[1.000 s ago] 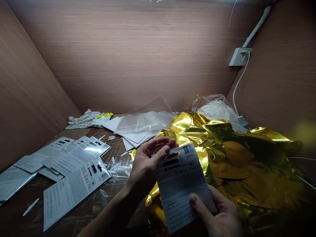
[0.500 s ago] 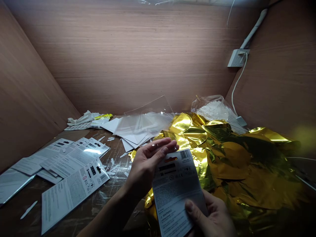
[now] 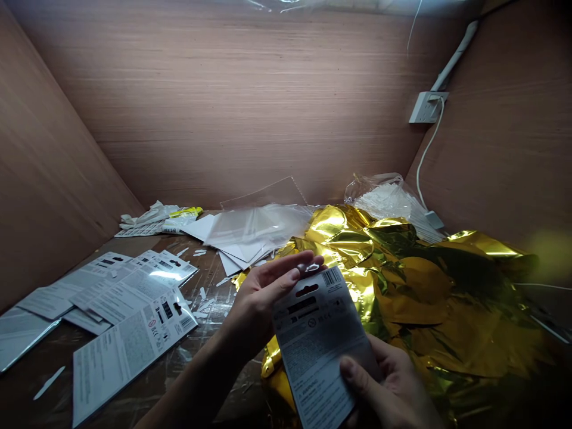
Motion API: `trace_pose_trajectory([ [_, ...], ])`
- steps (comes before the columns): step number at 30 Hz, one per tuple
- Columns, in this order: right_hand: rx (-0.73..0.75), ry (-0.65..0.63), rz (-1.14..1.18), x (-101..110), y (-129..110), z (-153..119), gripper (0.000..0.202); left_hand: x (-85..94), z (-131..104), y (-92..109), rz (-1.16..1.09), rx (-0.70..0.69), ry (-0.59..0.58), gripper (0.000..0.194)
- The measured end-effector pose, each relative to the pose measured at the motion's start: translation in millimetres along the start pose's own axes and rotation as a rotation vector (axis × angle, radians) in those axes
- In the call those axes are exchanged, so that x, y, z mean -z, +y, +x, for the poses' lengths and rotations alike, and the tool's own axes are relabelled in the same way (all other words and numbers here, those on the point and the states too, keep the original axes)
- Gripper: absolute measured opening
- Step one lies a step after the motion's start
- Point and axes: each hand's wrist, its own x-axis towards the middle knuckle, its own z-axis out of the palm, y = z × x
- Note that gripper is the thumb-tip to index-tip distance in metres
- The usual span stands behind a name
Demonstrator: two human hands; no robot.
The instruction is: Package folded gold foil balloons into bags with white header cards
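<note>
A printed packaging card point(image 3: 319, 351) with a hang hole, a barcode and a warning text is tilted up before me, its back side facing me. My right hand point(image 3: 384, 381) grips its lower right edge, thumb on the printed face and fingers behind. At the card's top edge, my left hand point(image 3: 272, 292) has thumb and fingers closed around a shiny bit of clear plastic film point(image 3: 308, 268). Whether this film is joined to the card cannot be made out. Below the cards lies crumpled gold foil point(image 3: 415, 292).
Similar cards point(image 3: 129, 351) lie overlapped at left, with white paper slivers point(image 3: 205, 307) around them. Behind are white sheets point(image 3: 232, 253), clear plastic sheets point(image 3: 259, 223), a bag of white strips point(image 3: 384, 199) and a yellow-and-white tube point(image 3: 185, 214). A socket point(image 3: 426, 107) with a cable hangs in the corner.
The card has shifted slightly down and turned a little, and my right hand has moved a bit right and down with it. My left thumb and fingers have drawn around the clear film.
</note>
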Motion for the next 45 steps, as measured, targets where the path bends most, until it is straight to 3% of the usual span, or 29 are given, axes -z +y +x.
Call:
trace_pose_trajectory([
  [5, 0.014, -0.061, -0.064, 10, -6, 2, 0.044, 1.6, -2, 2, 0.035, 0.039, -0.013, 0.034],
  [10, -0.009, -0.042, -0.088, 8, -15, 4, 0.047, 3.9, -1, 2, 0.043, 0.086, -0.002, 0.035],
  [15, 0.019, 0.028, -0.044, 4, -18, 7, 0.046, 3.6, -1, 2, -0.011, 0.079, -0.028, 0.032],
  [26, 0.142, 0.255, -0.072, 2, -7, 7, 0.046, 0.4, 0, -8, -0.062, 0.044, 0.047, 0.033],
  [34, 0.190, 0.296, 0.003, -5, -21, 13, 0.042, -9.8, -2, -22, -0.051, 0.050, -0.009, 0.029],
  [40, 0.157, 0.269, 0.000, -1, -17, 13, 0.050, -3.2, -1, -17, -0.031, 0.055, 0.045, 0.030],
  [45, 0.258, 0.248, -0.044, -3, -16, 25, 0.036, -7.6, 0, -20, 0.059, 0.140, 0.255, 0.034],
])
